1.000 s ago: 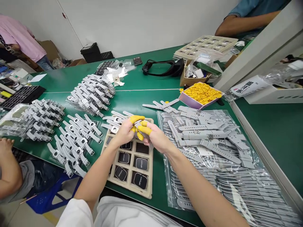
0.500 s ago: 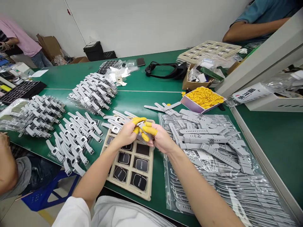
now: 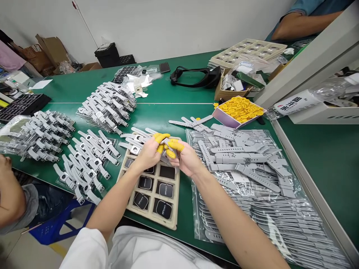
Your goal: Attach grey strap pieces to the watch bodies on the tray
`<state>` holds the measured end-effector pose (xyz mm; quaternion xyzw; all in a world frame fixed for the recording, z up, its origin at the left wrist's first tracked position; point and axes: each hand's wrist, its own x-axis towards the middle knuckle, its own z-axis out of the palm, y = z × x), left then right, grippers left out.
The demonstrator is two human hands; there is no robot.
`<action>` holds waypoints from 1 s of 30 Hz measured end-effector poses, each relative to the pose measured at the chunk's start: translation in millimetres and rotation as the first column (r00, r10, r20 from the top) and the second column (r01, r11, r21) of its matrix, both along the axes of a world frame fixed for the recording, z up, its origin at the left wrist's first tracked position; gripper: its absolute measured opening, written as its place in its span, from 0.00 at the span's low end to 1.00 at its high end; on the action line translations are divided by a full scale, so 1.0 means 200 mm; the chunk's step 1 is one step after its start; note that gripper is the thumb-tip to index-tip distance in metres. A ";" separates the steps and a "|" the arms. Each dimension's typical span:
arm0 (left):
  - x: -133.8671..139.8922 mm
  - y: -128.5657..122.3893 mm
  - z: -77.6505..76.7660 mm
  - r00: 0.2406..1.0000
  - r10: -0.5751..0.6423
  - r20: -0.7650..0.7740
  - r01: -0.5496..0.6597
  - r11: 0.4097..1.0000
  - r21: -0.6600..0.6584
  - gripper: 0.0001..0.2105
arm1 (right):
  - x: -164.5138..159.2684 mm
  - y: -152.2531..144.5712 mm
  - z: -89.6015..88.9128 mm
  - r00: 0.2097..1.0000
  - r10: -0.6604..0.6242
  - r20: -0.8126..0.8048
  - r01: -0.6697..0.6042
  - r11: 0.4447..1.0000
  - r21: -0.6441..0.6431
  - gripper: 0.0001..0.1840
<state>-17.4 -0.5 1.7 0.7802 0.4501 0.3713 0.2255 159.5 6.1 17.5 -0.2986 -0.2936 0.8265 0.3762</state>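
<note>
My left hand (image 3: pixel 149 152) and my right hand (image 3: pixel 187 157) meet above the back of a beige tray (image 3: pixel 175 211), wearing yellow finger cots. Both are closed on a grey watch strap (image 3: pixel 166 141), pinched between the fingertips; whatever it joins is largely covered by them. Black square watch faces (image 3: pixel 166 189) sit in the tray's compartments. Several watches with grey straps (image 3: pixel 135 150) lie across its far left end. To the right of my right hand, loose grey straps (image 3: pixel 238 157) are heaped on plastic-bagged rows of straps.
Watches lie in a batch (image 3: pixel 91 164) and two stacks (image 3: pixel 108 106) (image 3: pixel 46 132) at left. Behind the straps stands a box of yellow finger cots (image 3: pixel 239 109). A black headset-like strap (image 3: pixel 195 77) lies farther back. Other people's arms (image 3: pixel 308 26) show at both edges.
The view has shifted slightly, so the table things appear a little higher. Both hands stay together on the strap, with a small shift of the right fingers.
</note>
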 end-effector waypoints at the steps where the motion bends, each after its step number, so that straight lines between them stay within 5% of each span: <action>1: -0.01 0.00 0.01 1.000 -0.010 -0.004 0.010 1.000 -0.008 0.22 | 0.00 0.00 0.00 1.000 0.000 0.002 0.000 1.000 -0.010 0.18; 12: -0.05 0.01 0.05 0.979 -0.119 -0.169 0.108 0.992 -0.068 0.19 | 0.01 0.01 -0.01 0.988 0.073 0.138 -0.066 0.996 -0.056 0.19; 20: -0.04 0.03 0.00 0.959 -0.052 0.278 0.125 0.960 -0.252 0.18 | 0.01 0.01 0.00 0.988 0.002 0.154 -0.007 0.999 0.031 0.22; 26: 0.02 0.05 -0.02 0.766 0.193 0.613 -0.027 0.963 -0.269 0.21 | 0.01 0.00 0.01 0.968 0.058 0.244 -0.074 0.995 0.060 0.29; 30: -0.05 0.08 0.03 0.521 0.412 0.747 -0.196 0.910 -0.365 0.23 | 0.03 0.00 0.02 0.917 0.219 0.333 -0.246 0.968 0.040 0.25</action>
